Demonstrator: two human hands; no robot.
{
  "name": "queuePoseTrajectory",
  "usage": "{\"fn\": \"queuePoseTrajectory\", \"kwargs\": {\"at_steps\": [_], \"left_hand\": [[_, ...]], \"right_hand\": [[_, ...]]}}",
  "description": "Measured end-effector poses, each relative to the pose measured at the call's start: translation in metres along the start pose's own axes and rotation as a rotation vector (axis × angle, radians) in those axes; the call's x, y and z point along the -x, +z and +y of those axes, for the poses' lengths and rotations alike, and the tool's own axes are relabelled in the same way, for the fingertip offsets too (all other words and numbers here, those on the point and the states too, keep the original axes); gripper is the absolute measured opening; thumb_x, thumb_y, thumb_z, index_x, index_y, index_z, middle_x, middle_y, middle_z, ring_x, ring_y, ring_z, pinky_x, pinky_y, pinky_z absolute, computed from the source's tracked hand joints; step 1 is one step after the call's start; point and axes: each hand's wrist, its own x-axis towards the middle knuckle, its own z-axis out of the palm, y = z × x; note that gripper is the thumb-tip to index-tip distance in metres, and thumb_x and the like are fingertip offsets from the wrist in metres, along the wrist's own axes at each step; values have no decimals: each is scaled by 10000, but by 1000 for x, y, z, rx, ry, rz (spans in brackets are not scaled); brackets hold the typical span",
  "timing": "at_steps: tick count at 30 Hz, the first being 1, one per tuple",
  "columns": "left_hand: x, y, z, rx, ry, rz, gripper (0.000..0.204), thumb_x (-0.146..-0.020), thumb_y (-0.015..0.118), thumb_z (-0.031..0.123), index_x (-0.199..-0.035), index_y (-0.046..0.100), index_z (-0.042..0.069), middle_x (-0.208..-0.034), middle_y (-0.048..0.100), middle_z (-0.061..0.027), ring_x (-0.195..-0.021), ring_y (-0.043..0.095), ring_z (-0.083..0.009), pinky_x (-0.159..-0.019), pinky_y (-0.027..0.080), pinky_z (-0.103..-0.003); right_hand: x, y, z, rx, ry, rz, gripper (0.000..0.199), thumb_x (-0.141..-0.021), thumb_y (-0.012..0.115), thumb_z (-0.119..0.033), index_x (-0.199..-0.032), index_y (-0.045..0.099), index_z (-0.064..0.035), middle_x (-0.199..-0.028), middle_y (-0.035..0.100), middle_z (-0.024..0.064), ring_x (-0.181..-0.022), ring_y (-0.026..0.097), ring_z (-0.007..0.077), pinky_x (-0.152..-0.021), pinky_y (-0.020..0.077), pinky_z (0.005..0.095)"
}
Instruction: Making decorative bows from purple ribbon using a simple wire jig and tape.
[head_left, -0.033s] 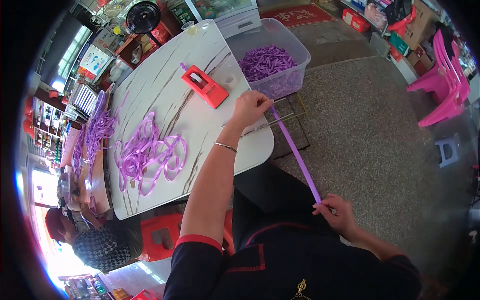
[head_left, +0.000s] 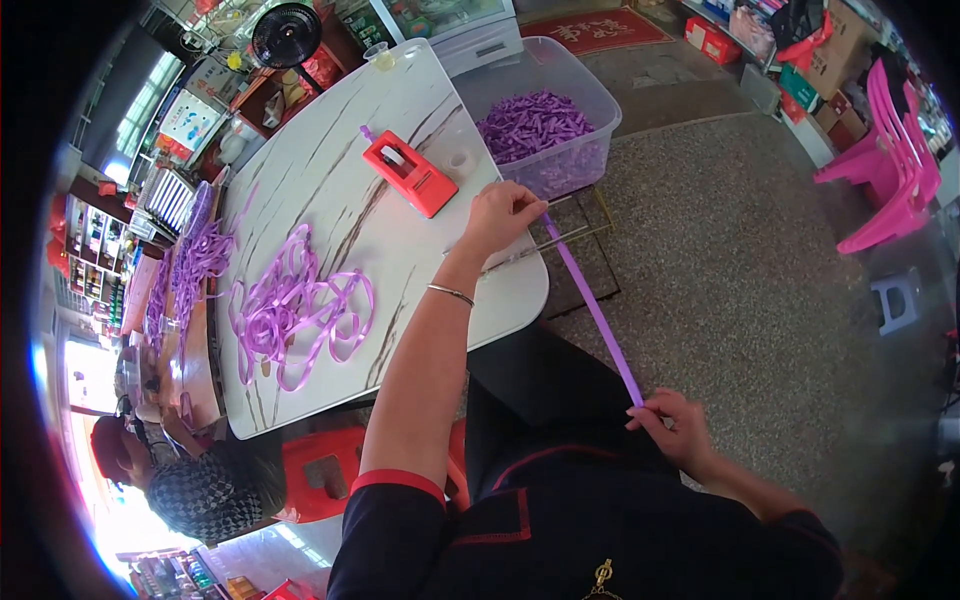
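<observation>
A purple ribbon (head_left: 594,305) runs taut on a slant between my two hands, past the table's right edge. My left hand (head_left: 503,218) pinches its upper end beside a thin metal rod (head_left: 562,237) that sticks out from the table. Lower down, near my lap, the fingers of my right hand (head_left: 675,428) are closed on the other end. On the white marbled table (head_left: 400,300) lies a loose heap of lilac ribbon (head_left: 290,310). A red tape dispenser (head_left: 412,175) stands farther back, with a small clear tape roll (head_left: 459,162) to its right.
A clear plastic tub (head_left: 590,125) full of folded purple ribbon pieces stands beyond the table's right edge. More ribbon (head_left: 200,250) hangs at a wooden table on the left, where another person (head_left: 190,480) sits. Red stool (head_left: 320,475), pink chairs (head_left: 890,165) and black fan (head_left: 287,35) stand around.
</observation>
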Motion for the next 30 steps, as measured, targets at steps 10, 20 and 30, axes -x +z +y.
{"fn": "queuePoseTrajectory", "kwargs": {"at_steps": [10,20,30], "left_hand": [[0,-3,0,29,-39,-34,189,-783,664,183,-809,662,-4,-734,598,-67,-670,564,-146,-616,451,-292],[-1,2,-6,72,-52,-14,169,-744,665,262,-744,691,95,-728,607,-60,-760,560,-240,-699,448,-365],[-1,2,-6,50,-68,-17,184,-743,662,274,-737,686,91,-723,609,-63,-754,561,-244,-704,449,-372]], "right_hand": [[-6,-6,-16,-43,-214,63,68,-800,589,-24,-825,648,-1,-717,655,79,-691,638,166,-646,487,276],[-5,-5,-15,-78,-187,-28,59,-780,639,-71,-816,669,-36,-734,668,65,-645,637,173,-608,482,275],[-7,-11,-24,-181,-395,-45,57,-743,627,-70,-759,658,-24,-827,638,105,-717,615,183,-655,484,290]]}}
